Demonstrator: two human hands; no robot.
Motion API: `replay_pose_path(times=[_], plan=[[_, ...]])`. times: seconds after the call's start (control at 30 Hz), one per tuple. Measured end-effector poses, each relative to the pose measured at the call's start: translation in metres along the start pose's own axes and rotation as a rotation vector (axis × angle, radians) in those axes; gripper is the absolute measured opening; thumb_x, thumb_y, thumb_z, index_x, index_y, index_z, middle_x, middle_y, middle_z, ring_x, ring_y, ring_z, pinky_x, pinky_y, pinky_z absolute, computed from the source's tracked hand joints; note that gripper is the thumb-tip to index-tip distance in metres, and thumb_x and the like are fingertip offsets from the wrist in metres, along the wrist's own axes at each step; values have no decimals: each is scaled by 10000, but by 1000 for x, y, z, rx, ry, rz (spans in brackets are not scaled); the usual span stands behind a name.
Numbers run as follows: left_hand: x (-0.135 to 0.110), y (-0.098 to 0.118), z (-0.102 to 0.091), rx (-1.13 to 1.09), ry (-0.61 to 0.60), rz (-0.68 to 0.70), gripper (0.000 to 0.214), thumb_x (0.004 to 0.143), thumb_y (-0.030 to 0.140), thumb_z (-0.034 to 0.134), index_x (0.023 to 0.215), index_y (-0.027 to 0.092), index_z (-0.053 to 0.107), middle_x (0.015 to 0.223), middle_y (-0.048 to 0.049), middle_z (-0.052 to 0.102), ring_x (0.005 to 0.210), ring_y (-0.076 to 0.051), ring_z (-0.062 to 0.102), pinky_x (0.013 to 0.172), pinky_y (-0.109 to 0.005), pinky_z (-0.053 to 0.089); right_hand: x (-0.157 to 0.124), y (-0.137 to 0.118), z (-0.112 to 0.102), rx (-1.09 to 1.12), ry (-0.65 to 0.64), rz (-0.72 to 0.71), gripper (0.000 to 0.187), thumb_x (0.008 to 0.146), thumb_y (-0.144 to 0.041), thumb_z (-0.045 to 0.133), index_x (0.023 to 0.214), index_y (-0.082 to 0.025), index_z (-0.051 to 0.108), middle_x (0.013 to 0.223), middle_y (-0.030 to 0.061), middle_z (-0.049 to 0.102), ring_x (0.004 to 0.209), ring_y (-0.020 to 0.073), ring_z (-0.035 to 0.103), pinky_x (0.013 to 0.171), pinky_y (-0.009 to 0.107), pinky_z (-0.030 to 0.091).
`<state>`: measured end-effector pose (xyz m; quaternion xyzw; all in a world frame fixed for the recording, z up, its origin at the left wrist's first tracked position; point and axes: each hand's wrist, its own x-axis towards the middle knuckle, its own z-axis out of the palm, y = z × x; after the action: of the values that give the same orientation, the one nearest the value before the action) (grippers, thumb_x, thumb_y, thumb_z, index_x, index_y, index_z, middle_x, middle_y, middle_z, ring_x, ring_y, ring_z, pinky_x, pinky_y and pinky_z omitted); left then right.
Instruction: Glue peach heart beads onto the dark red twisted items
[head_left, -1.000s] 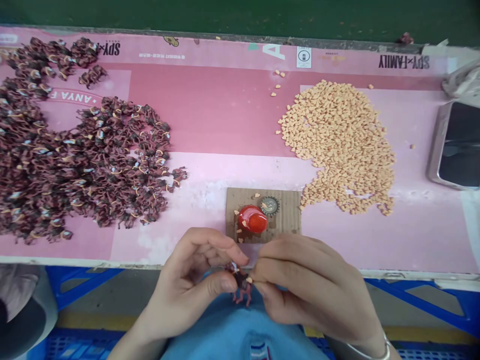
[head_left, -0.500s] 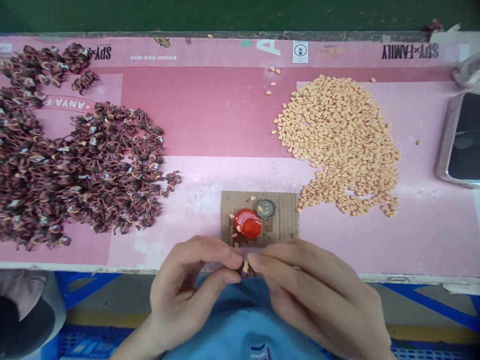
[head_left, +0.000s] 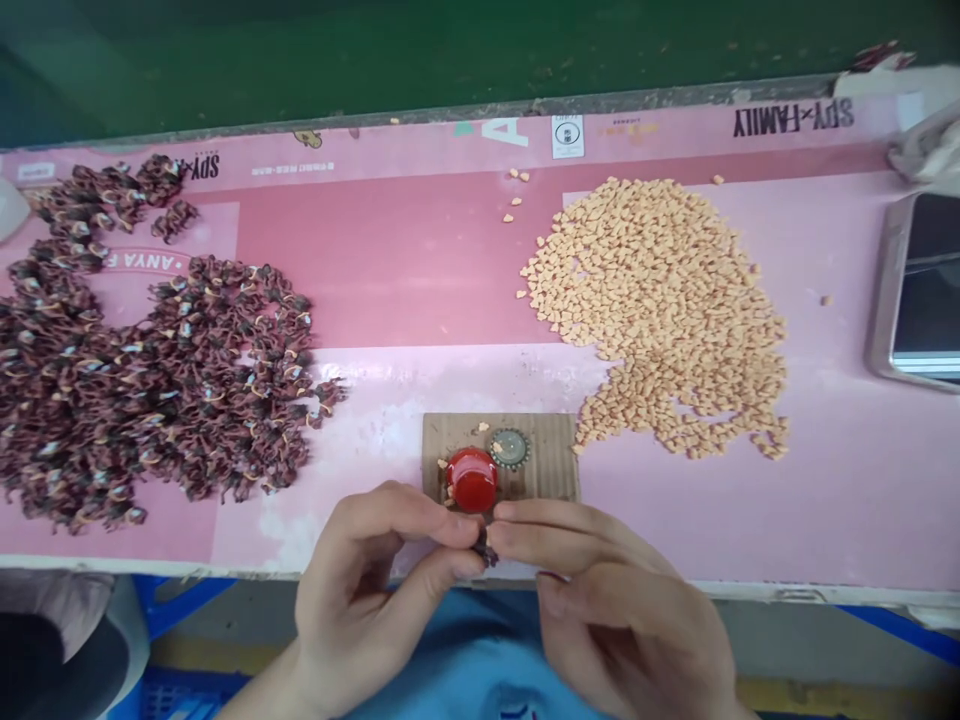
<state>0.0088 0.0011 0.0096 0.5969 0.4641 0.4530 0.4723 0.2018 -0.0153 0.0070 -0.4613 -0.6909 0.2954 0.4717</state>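
Above the table's near edge, my left hand point(head_left: 386, 575) pinches a small dark brown figure point(head_left: 485, 547) between thumb and forefinger. A bit of tan shows on the figure's upper right side. My right hand point(head_left: 622, 600) rests its stretched fingertips against that side, its thumb hanging apart below. Just beyond the hands is a wooden board point(head_left: 551, 470). On it are a red, shiny round cap or small dish point(head_left: 474, 480), a metal bottle cap point(head_left: 510, 449) and a few tan crumbs of the small pieces.
A large heap of dark brown figures point(head_left: 172, 390) covers the left of the pink table point(head_left: 420, 260). Small tan pieces point(head_left: 660, 290) form a wide pile on the right. A phone-like device point(head_left: 926, 290) lies at the far right, near crumpled whitish material point(head_left: 930, 145).
The right thumb has dropped away from the fingers, which now press the figure's right side. The tan piece on the figure shows less. The view has tilted slightly.
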Motion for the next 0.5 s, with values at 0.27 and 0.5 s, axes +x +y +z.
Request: replay_pose_path(times=[0.27, 0.5], plan=[[169, -4, -46, 766, -225, 152, 65, 903, 205, 767, 968, 208, 771, 957, 6, 817, 891, -185, 773, 853, -281, 636, -28, 29, -16, -8, 703, 215, 145, 951, -170, 717, 1028, -261, 633, 959, 69, 836, 727, 269, 808, 623, 425, 692], [348, -33, -67, 906, 27, 73, 291, 1016, 291, 498, 1063, 53, 658, 1174, 38, 743, 1161, -127, 700, 969, -178, 503, -71, 58, -48, -92, 550, 294, 66, 940, -271, 755, 926, -260, 692, 865, 89, 816, 633, 240, 763, 525, 358, 653]])
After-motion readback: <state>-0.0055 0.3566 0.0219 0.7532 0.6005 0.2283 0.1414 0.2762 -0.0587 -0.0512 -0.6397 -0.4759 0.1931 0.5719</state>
